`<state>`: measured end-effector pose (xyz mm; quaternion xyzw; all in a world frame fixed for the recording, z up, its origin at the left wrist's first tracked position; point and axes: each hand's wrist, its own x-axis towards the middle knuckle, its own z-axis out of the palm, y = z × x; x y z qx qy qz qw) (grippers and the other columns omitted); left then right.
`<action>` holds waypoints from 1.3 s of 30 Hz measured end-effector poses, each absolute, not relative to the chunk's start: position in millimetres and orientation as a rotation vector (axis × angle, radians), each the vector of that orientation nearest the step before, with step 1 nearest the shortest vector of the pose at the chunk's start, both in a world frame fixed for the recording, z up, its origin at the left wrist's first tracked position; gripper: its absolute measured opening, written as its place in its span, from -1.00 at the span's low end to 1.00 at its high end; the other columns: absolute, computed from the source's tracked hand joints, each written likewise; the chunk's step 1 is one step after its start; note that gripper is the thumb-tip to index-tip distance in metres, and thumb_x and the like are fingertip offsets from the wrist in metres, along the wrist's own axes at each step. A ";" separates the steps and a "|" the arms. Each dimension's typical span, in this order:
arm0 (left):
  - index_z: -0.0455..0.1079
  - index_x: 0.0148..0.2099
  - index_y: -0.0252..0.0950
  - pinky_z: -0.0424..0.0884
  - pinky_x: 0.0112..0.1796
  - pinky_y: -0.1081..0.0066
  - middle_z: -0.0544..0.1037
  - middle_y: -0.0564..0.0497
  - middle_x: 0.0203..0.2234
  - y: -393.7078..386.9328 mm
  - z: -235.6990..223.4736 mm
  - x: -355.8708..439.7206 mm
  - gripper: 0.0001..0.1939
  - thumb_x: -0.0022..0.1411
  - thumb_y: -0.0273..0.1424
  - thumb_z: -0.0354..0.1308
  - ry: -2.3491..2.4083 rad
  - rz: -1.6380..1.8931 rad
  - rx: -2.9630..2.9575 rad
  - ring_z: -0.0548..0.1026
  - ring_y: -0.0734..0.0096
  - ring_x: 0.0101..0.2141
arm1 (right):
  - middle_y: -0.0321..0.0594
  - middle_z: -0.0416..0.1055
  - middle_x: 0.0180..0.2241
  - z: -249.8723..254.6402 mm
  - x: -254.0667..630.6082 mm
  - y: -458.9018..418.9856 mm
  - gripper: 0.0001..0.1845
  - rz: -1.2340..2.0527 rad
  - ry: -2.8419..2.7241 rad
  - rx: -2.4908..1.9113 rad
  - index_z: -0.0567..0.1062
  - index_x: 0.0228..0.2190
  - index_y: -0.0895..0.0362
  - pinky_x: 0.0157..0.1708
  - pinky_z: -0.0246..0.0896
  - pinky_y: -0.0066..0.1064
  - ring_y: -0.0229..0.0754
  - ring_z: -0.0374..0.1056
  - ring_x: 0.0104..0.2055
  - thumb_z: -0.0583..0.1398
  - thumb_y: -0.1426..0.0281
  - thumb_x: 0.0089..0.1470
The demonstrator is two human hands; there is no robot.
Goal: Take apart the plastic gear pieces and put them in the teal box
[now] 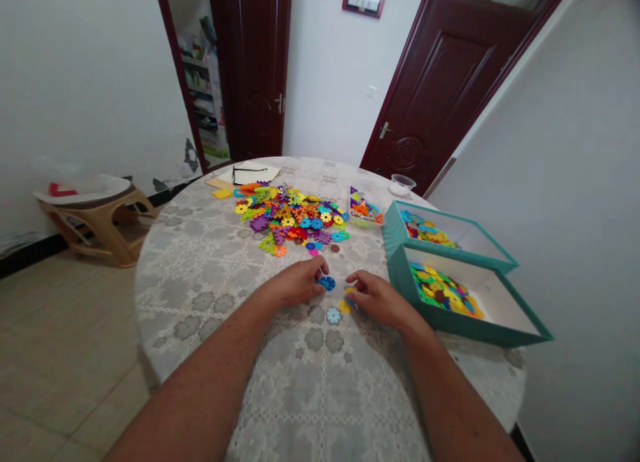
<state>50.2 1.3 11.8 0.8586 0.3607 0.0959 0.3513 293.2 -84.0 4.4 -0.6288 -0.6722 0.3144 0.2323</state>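
Observation:
My left hand [303, 283] is closed on a blue notched disc [327, 283], gripped at its left edge between thumb and fingers. Opposite it, my right hand [373, 295] pinches yellow notched discs [345, 305] at their right side; how many is hard to make out. A pale blue disc [333, 315] lies flat on the tablecloth between and just below the hands. Beyond the hands spreads a large heap of colourful plastic notched pieces [300, 215], with a pink and a brown disc [335, 248] at its near edge.
Two teal boxes [480, 329] holding more pieces stand on the right. Behind them are a clear tray [367, 219] of pieces and a clear bowl [403, 182]. Glasses [245, 174] rest on paper at the far left of the round table [200, 355]. A stool [100, 225] stands left.

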 end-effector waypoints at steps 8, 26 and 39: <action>0.45 0.10 -0.13 0.31 -0.30 0.47 0.60 0.09 -0.23 -9.2 24.8 43.4 -0.50 0.08 -0.37 0.34 0.766 -0.048 2.233 0.52 0.37 -0.25 | -0.29 0.49 -0.36 13.4 289.6 -92.6 -0.79 0.858 -2.136 -1.730 0.58 -0.18 0.10 -0.34 0.10 -0.42 -0.22 0.33 -0.34 0.26 0.42 0.09; 0.48 -0.09 -0.17 0.22 -0.37 0.46 0.60 0.13 -0.29 -18.8 27.2 50.0 -0.70 0.08 -0.37 0.32 0.834 -0.073 2.384 0.48 0.38 -0.30 | -0.31 0.52 -0.35 19.9 267.9 -100.1 -0.82 0.902 -2.143 -1.687 0.57 -0.22 0.10 -0.37 0.08 -0.45 -0.24 0.35 -0.33 0.26 0.44 0.08; 0.51 -0.06 -0.15 0.24 -0.34 0.43 0.63 0.07 -0.25 -20.9 25.9 52.1 -0.67 0.09 -0.34 0.33 0.823 -0.060 2.439 0.52 0.31 -0.25 | -0.19 0.49 -0.25 21.4 248.5 -108.0 -0.84 0.716 -2.197 -1.762 0.48 -0.26 0.10 -0.26 0.09 -0.38 -0.14 0.34 -0.23 0.26 0.46 0.05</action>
